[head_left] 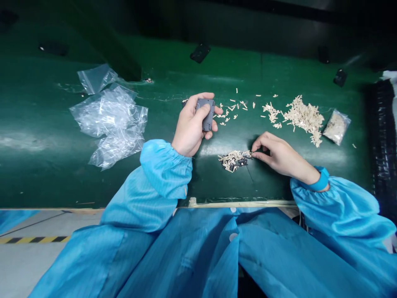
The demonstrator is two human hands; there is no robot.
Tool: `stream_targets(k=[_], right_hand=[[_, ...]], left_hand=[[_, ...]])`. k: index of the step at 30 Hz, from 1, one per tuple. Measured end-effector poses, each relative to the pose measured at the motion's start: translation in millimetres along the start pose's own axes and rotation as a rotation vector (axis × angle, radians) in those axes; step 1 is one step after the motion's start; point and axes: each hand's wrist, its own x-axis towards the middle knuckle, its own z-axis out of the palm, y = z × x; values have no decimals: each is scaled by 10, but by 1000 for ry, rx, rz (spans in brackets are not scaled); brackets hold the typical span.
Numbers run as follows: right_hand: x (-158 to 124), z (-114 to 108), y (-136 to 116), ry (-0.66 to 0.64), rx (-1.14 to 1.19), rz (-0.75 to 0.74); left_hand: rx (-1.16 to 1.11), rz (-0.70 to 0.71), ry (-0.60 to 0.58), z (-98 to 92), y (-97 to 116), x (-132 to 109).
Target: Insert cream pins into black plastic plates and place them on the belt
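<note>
My left hand (194, 120) is closed around a small dark grey rectangular plastic case (208, 118), thumb pressed on its face and fingers wrapped beneath. Thumb and index finger of my right hand (279, 155) are pinched together at the right end of a small mixed pile of cream and black pieces (234, 160) on the green table. Whatever sits between those fingertips is too small to make out. Loose cream strips (231, 111) lie scattered just right of the case.
A bigger heap of cream pieces (305, 118) lies to the right, beside a clear bag (337, 126) with pieces inside. Crumpled clear plastic bags (108, 114) cover part of the left side. Along the back are several black parts, one of them a flat black piece (200, 53).
</note>
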Motion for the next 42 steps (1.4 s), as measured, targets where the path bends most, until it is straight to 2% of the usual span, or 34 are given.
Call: stream_targets(k=[5,8,11,13,17,22,27,30,33,36,42], right_hand=[[76,-186,-57,-95,218,116],[239,-222,-179,-109,430,178],[428,-145,-239,-97,544,187],[512,-67,-235,-69,569,191],[547,30,-183,6,608,228],[522,59,-137,162,763,261],[530,187,-193,259,835,277],[526,271,-256,313,857,277],[516,312,-285,318,883,266],[504,329,-271,279,812,226],[483,354,-261,282,717,204]], left_hand=[[1,4,-63,41,-25,-24],[78,-12,-206,99,-30,-74],[215,-56,-394,128,-48,-116],[291,-65,-439,119,-74,-122],[412,-39,-398,76,-113,-109],[463,-214,-447,84,-74,-114],[339,-63,-234,141,-107,-108],[313,-41,-187,167,-138,-103],[314,-58,-153,174,-135,-102],[313,-69,-149,172,-124,-104],[339,6,-124,183,-166,-119]])
